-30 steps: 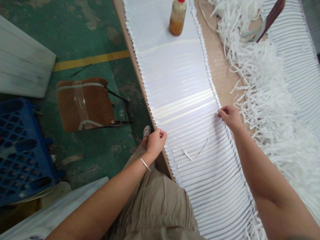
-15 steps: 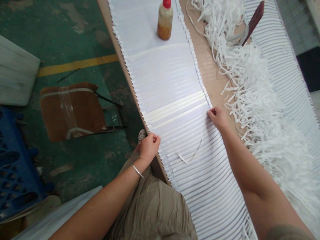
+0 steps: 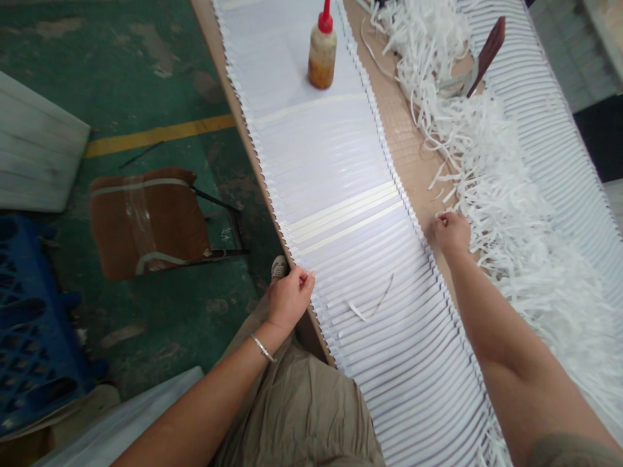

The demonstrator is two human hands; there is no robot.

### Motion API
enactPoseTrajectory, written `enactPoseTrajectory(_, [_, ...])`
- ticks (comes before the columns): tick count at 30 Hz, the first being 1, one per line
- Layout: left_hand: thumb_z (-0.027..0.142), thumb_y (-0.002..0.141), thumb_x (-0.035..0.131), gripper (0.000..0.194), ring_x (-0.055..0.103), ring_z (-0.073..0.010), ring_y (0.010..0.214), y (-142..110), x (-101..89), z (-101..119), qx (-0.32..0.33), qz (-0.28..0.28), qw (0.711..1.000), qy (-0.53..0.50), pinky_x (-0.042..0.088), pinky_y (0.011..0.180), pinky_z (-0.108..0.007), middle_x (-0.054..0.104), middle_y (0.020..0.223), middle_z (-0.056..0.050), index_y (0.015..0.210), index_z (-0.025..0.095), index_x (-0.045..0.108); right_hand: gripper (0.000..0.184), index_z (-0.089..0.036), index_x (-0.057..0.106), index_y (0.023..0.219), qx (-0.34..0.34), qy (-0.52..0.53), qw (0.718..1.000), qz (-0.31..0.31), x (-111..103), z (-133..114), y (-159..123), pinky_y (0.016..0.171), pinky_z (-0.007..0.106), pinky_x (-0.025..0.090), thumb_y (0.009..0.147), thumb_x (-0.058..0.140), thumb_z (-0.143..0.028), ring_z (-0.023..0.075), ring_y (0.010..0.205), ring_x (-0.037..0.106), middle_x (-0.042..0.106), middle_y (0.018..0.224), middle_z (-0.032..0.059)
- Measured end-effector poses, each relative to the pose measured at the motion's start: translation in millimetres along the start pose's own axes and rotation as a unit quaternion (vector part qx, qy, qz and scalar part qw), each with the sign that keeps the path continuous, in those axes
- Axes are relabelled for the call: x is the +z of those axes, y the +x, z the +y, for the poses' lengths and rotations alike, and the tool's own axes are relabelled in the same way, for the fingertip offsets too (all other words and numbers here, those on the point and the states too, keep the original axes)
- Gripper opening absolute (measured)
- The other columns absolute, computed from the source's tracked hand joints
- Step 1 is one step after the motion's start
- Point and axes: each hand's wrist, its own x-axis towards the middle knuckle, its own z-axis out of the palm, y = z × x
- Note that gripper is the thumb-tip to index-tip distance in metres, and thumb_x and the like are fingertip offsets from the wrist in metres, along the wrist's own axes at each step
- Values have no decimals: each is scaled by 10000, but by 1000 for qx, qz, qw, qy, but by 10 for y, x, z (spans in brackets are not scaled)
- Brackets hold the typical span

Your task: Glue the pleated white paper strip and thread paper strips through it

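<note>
A long run of overlapped white paper sheets (image 3: pixel 341 194) lies along the brown table (image 3: pixel 403 136); a few sheets show bare yellowish tape bands. My left hand (image 3: pixel 289 295) is closed in a pinch on the sheets' left edge at the table's near side. My right hand (image 3: pixel 451 232) is closed just off the sheets' right edge, pinching a thin white strip beside the pile of peeled white strips (image 3: pixel 516 214). One loose curled strip (image 3: pixel 372 303) rests on the sheets between my hands.
A glue bottle with a red cap (image 3: pixel 322 55) stands on the sheets farther up. A brown-handled tool (image 3: pixel 479 55) lies in the strip pile. A second run of sheets (image 3: pixel 559 143) fills the right. On the floor are a brown stool (image 3: pixel 148 220) and a blue crate (image 3: pixel 29 324).
My right hand has left the sheets' right edge and moved right toward the strip pile, still pinched. My left hand stays on the left edge. The view shifted slightly.
</note>
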Motion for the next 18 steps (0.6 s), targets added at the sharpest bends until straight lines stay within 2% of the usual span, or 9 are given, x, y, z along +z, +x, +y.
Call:
enactPoseTrajectory(3, [296, 961, 553, 166, 624, -185, 721, -87, 50, 167, 43, -36, 998, -35, 435, 692, -276, 667, 763, -29, 818, 220, 588, 197, -206, 702, 882, -95, -31, 995, -10, -226, -61, -369, 979, 472, 456, 881, 556, -337, 315, 1026, 601, 667, 1060, 150])
enactPoseTrajectory(5, [248, 962, 528, 134, 666, -203, 850, -162, 122, 351, 114, -58, 988, -82, 494, 765, -296, 712, 924, -69, 925, 214, 652, 171, -220, 692, 865, -172, -53, 982, -49, -433, -196, -716, 995, 488, 430, 903, 575, -338, 323, 1061, 612, 698, 1108, 135])
enactPoseTrajectory(8, [214, 984, 466, 300, 663, -224, 1115, -279, 252, 692, 240, -101, 949, -176, 544, 880, -331, 668, 1319, -123, 1187, 224, 686, 141, -237, 679, 874, -264, -6, 946, -186, -770, -529, -1226, 1007, 479, 408, 951, 589, -313, 254, 885, 659, 739, 910, 64])
enactPoseTrajectory(10, [214, 996, 445, 366, 652, -223, 1154, -332, 310, 898, 285, -141, 923, -216, 554, 894, -334, 619, 1423, -125, 1285, 231, 670, 152, -241, 672, 887, -314, 53, 909, -268, -980, -783, -1463, 1000, 453, 418, 988, 574, -300, 216, 812, 663, 731, 821, 30])
enactPoseTrajectory(12, [238, 998, 471, 318, 667, -223, 1064, -345, 310, 1024, 283, -177, 916, -223, 553, 875, -333, 683, 1293, -125, 1217, 213, 699, 164, -243, 671, 907, -330, 108, 886, -308, -1157, -997, -1582, 946, 418, 452, 1010, 567, -316, 206, 802, 671, 737, 817, 25])
enactPoseTrajectory(15, [279, 967, 552, 188, 649, -210, 880, -309, 192, 1018, 226, -191, 934, -203, 534, 817, -319, 709, 940, -81, 968, 193, 718, 181, -250, 678, 904, -298, 159, 884, -324, -1323, -1168, -1582, 794, 358, 494, 1009, 588, -368, 204, 792, 682, 753, 834, 30])
enactPoseTrajectory(16, [291, 950, 580, 166, 634, -200, 839, -295, 129, 973, 211, -187, 938, -203, 525, 792, -310, 690, 888, -68, 907, 192, 706, 192, -252, 678, 891, -285, 165, 886, -327, -1343, -1187, -1558, 748, 342, 496, 1004, 594, -382, 202, 783, 680, 753, 829, 29])
enactPoseTrajectory(18, [311, 905, 638, 146, 610, -180, 808, -286, -6, 855, 202, -176, 938, -221, 508, 755, -293, 680, 914, -67, 838, 188, 681, 213, -252, 674, 868, -267, 171, 886, -338, -1330, -1191, -1509, 681, 318, 488, 996, 596, -402, 194, 754, 669, 746, 807, 24])
